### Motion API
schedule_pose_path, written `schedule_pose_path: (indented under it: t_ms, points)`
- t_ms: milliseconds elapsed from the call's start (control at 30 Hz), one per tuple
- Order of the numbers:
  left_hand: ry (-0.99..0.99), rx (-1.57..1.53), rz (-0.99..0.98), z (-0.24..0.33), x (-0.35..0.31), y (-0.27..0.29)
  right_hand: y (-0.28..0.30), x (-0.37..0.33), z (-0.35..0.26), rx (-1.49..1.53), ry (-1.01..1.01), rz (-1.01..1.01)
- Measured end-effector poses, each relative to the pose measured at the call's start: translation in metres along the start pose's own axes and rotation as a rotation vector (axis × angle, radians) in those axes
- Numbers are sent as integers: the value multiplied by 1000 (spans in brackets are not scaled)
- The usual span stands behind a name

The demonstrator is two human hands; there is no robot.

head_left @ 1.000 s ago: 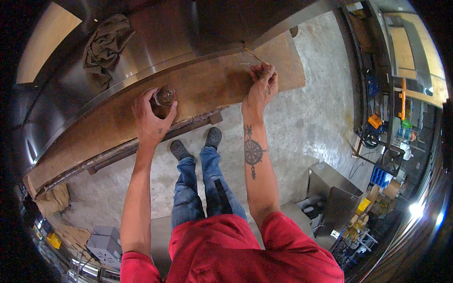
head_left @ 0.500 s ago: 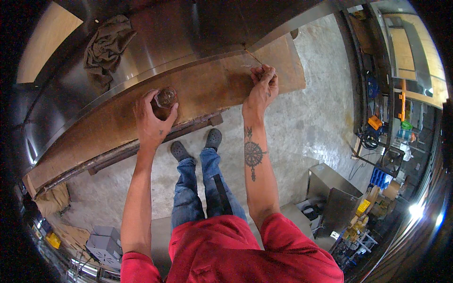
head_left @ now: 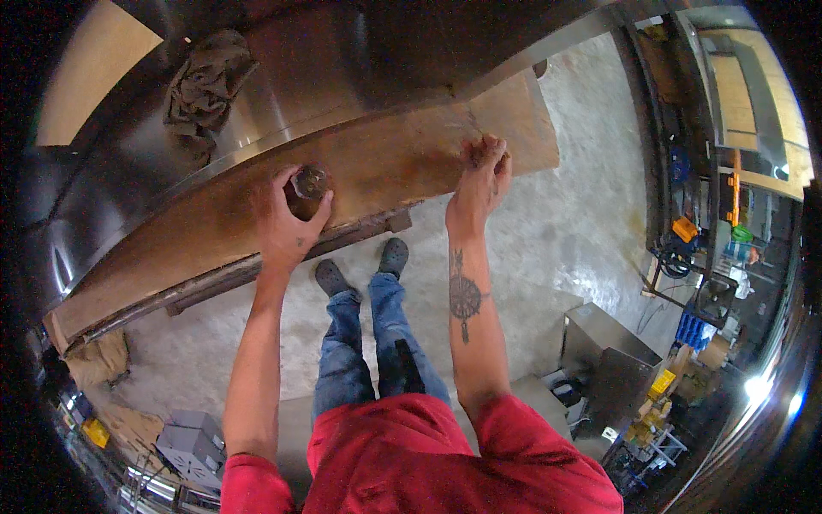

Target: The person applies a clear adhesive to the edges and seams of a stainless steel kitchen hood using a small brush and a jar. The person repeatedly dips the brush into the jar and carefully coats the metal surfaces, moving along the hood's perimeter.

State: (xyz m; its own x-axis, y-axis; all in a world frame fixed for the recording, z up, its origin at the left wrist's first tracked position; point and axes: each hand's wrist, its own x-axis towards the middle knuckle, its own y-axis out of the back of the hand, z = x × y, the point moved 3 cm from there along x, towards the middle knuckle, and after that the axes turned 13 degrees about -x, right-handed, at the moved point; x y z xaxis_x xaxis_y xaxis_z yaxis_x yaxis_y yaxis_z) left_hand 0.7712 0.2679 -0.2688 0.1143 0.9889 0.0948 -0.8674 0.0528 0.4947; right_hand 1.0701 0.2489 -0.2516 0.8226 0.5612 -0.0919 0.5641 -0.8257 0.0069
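Note:
A long brown sheet lies along a big curved stainless-steel body. My left hand is wrapped around a small dark round object that sits on the brown sheet. My right hand pinches a thin strip or edge at the sheet's upper border, fingers closed on it. I cannot tell just what the pinched piece is.
A crumpled brown rag lies on the steel surface at the upper left. Below are a grey concrete floor, my feet, a steel box at the right, shelves with tools far right, and grey cases at the lower left.
Both hands stay almost in place. The right hand's fingers have shifted slightly on the sheet's upper edge.

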Motion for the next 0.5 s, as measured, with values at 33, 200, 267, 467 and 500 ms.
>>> schedule_pose_path:
  t_ms: [33,200,267,467,500]
  points:
    - [39,-22,-14,-1,0,-1,2,-11,-5,-37,11,-8]
    - [-68,43,-96,9,-1,-17,19,-69,-29,-281,29,-23]
    - [-161,96,-172,27,6,-32,24,-88,-39,-315,53,-8]
    - [-250,-104,-219,37,29,-85,36,-100,-31,-665,290,-65]
    - [-293,-102,-226,41,33,-89,35,-99,-32,-694,355,-60]
